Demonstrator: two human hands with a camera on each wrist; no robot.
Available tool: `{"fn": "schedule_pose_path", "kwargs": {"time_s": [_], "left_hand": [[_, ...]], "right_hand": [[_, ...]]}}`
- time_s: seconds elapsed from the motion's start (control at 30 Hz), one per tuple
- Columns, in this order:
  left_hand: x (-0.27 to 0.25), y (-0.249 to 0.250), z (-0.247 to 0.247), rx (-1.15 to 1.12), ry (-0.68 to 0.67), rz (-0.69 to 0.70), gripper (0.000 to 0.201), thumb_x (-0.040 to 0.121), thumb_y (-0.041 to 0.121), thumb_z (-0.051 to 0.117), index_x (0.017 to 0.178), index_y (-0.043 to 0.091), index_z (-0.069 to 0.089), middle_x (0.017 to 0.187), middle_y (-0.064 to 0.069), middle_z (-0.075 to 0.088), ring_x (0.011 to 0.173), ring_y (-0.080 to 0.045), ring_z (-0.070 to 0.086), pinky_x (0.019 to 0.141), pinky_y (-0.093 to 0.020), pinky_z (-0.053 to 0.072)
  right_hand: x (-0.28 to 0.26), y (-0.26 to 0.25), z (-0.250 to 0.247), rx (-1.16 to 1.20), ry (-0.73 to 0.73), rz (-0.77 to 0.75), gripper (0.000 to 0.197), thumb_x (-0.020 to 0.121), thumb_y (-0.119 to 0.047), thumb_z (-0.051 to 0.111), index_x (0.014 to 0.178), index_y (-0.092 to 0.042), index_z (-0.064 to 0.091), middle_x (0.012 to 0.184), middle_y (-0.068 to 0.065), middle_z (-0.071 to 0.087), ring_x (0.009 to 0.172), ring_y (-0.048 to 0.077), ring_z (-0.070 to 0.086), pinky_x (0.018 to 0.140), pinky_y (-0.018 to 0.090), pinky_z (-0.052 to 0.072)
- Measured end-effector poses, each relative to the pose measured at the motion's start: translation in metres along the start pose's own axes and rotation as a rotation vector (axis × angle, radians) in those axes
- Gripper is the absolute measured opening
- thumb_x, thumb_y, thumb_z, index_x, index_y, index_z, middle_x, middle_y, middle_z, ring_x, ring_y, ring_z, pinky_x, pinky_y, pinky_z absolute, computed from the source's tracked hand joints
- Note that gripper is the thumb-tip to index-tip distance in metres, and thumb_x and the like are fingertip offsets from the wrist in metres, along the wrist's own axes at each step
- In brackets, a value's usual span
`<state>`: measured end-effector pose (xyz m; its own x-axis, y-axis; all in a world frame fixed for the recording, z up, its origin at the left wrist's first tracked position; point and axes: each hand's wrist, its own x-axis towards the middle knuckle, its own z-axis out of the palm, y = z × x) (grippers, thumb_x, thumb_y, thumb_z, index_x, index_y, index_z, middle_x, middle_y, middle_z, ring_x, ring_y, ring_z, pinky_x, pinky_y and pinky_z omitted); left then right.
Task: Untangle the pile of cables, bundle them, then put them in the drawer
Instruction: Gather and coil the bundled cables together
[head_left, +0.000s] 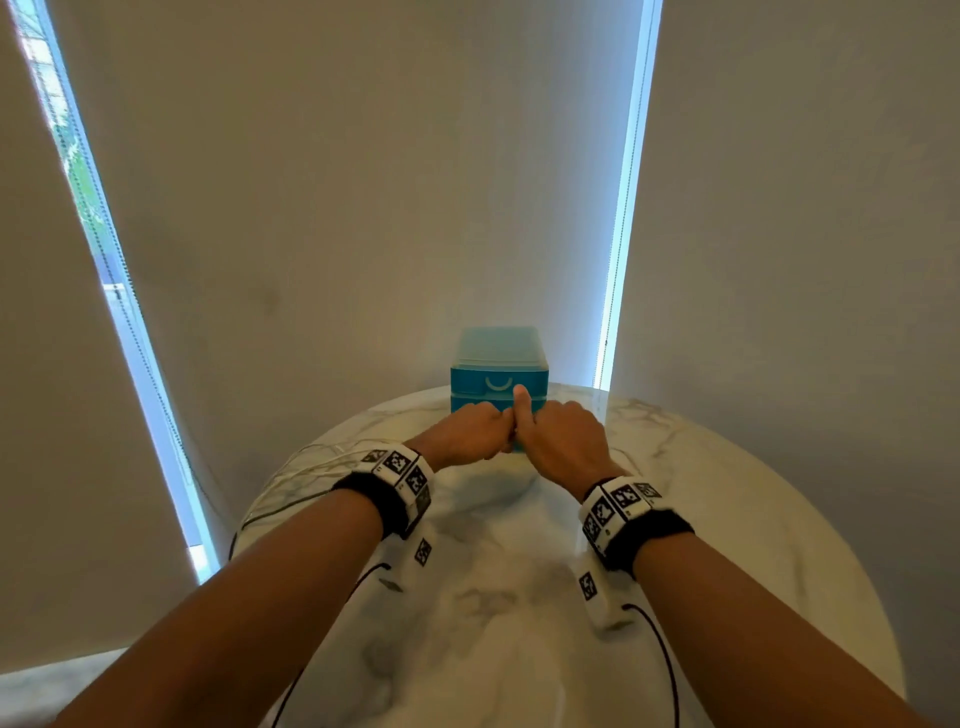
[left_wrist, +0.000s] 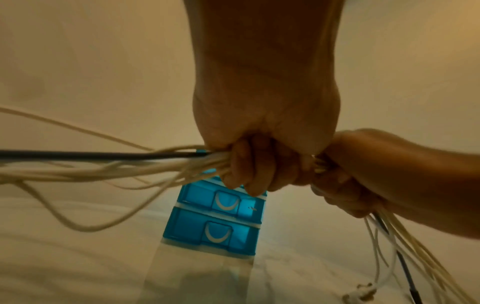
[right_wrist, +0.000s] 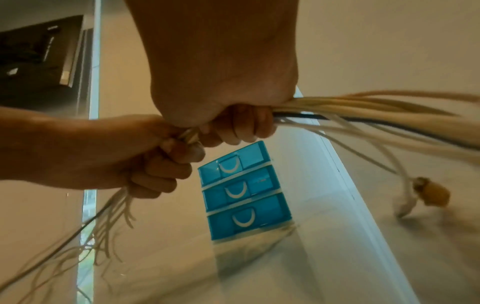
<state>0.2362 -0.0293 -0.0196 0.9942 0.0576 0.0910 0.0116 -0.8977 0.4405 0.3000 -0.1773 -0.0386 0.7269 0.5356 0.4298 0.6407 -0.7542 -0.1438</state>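
Observation:
Above the marble table (head_left: 701, 493), my two fists meet in front of a blue drawer unit (head_left: 498, 379). My left hand (head_left: 470, 431) grips a bundle of white cables with one black one (left_wrist: 103, 170), which trails off to the left. Right beside it, my right hand (head_left: 558, 439) grips the same bundle, thumb raised. From the right fist (right_wrist: 233, 123) the cables (right_wrist: 363, 115) stream to the right and end in a plug (right_wrist: 433, 195). The drawer unit (right_wrist: 241, 195) has three drawers with white curved handles, all closed.
The drawer unit stands at the round table's far edge, against closed blinds with bright window gaps on the left (head_left: 104, 249) and right (head_left: 623, 208). Loose cable loops (head_left: 311, 467) lie on the table's left side. Black wrist-camera leads (head_left: 660, 654) run toward me.

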Motion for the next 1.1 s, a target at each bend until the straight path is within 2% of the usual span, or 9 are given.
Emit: {"fn": "schedule_pose_path", "kwargs": {"time_s": [0.13, 0.23, 0.27, 0.37, 0.5, 0.63, 0.73, 0.9, 1.1], "left_hand": [[-0.011, -0.04, -0.017, -0.071, -0.017, -0.161, 0.059, 0.112, 0.053, 0.03, 0.072, 0.018, 0.057, 0.066, -0.003, 0.058, 0.053, -0.018, 0.046, 0.058, -0.029, 0.041], [-0.018, -0.049, -0.017, 0.197, 0.083, -0.183, 0.055, 0.109, 0.049, 0.033, 0.069, 0.02, 0.058, 0.075, -0.002, 0.065, 0.069, -0.021, 0.057, 0.072, -0.035, 0.044], [-0.019, -0.047, -0.015, 0.239, 0.123, -0.166, 0.053, 0.109, 0.046, 0.035, 0.069, 0.019, 0.058, 0.076, -0.002, 0.065, 0.073, -0.022, 0.06, 0.074, -0.037, 0.046], [-0.019, -0.041, -0.007, 0.271, 0.196, -0.14, 0.046, 0.108, 0.04, 0.04, 0.07, 0.016, 0.053, 0.073, -0.005, 0.06, 0.071, -0.023, 0.057, 0.066, -0.034, 0.044], [-0.013, -0.042, 0.002, 0.244, 0.224, -0.124, 0.043, 0.107, 0.04, 0.04, 0.074, 0.016, 0.055, 0.07, -0.003, 0.056, 0.065, -0.02, 0.055, 0.059, -0.032, 0.04], [-0.01, -0.037, 0.0, 0.209, 0.242, -0.079, 0.048, 0.109, 0.043, 0.032, 0.081, 0.017, 0.061, 0.085, -0.009, 0.068, 0.079, -0.028, 0.064, 0.069, -0.038, 0.051], [-0.016, -0.034, -0.004, 0.164, 0.255, -0.063, 0.049, 0.115, 0.035, 0.031, 0.094, 0.008, 0.066, 0.098, -0.015, 0.072, 0.087, -0.03, 0.065, 0.082, -0.044, 0.056], [-0.023, -0.053, -0.012, 0.114, 0.177, -0.05, 0.05, 0.112, 0.04, 0.034, 0.081, 0.018, 0.065, 0.085, 0.0, 0.073, 0.08, -0.025, 0.064, 0.078, -0.04, 0.05], [-0.044, -0.12, -0.038, 0.064, 0.161, -0.238, 0.073, 0.109, 0.067, 0.028, 0.062, 0.02, 0.059, 0.067, 0.003, 0.061, 0.066, -0.019, 0.058, 0.079, -0.035, 0.047]], "right_hand": [[0.002, 0.026, -0.023, -0.36, -0.036, -0.048, 0.02, 0.106, -0.017, 0.056, 0.119, -0.004, 0.065, 0.065, 0.0, 0.048, 0.051, 0.019, 0.043, 0.05, 0.032, 0.042], [0.004, 0.043, -0.009, -0.413, 0.025, -0.15, 0.034, 0.082, -0.009, 0.087, 0.11, 0.001, 0.071, 0.051, 0.006, 0.046, 0.039, 0.022, 0.04, 0.044, 0.026, 0.036], [0.004, 0.043, -0.005, -0.372, -0.008, -0.164, 0.021, 0.094, -0.017, 0.076, 0.106, -0.001, 0.07, 0.053, 0.005, 0.045, 0.043, 0.023, 0.041, 0.047, 0.028, 0.036], [0.007, 0.04, 0.006, -0.277, -0.034, -0.141, 0.075, 0.108, -0.055, -0.004, 0.094, -0.015, 0.058, 0.066, -0.003, 0.044, 0.058, 0.017, 0.047, 0.056, 0.032, 0.037], [0.003, 0.013, 0.004, -0.13, -0.042, -0.202, 0.052, 0.116, -0.043, 0.024, 0.101, -0.012, 0.063, 0.082, 0.005, 0.067, 0.074, 0.024, 0.064, 0.071, 0.034, 0.051], [0.004, -0.029, 0.01, 0.239, -0.186, -0.111, 0.061, 0.115, -0.046, 0.019, 0.111, -0.01, 0.068, 0.094, 0.012, 0.076, 0.085, 0.032, 0.073, 0.083, 0.048, 0.061], [-0.001, -0.035, 0.015, 0.062, -0.072, -0.163, 0.043, 0.117, -0.031, 0.024, 0.129, -0.009, 0.058, 0.097, 0.013, 0.075, 0.086, 0.036, 0.073, 0.08, 0.05, 0.062], [-0.003, -0.027, -0.006, -0.117, 0.092, -0.107, 0.05, 0.111, -0.033, 0.038, 0.066, -0.015, 0.052, 0.064, 0.004, 0.061, 0.058, 0.025, 0.059, 0.057, 0.034, 0.049], [0.014, 0.018, -0.026, -0.077, 0.249, 0.137, 0.061, 0.105, -0.041, 0.041, 0.05, -0.015, 0.043, 0.047, 0.0, 0.044, 0.045, 0.017, 0.038, 0.051, 0.026, 0.027]]}}
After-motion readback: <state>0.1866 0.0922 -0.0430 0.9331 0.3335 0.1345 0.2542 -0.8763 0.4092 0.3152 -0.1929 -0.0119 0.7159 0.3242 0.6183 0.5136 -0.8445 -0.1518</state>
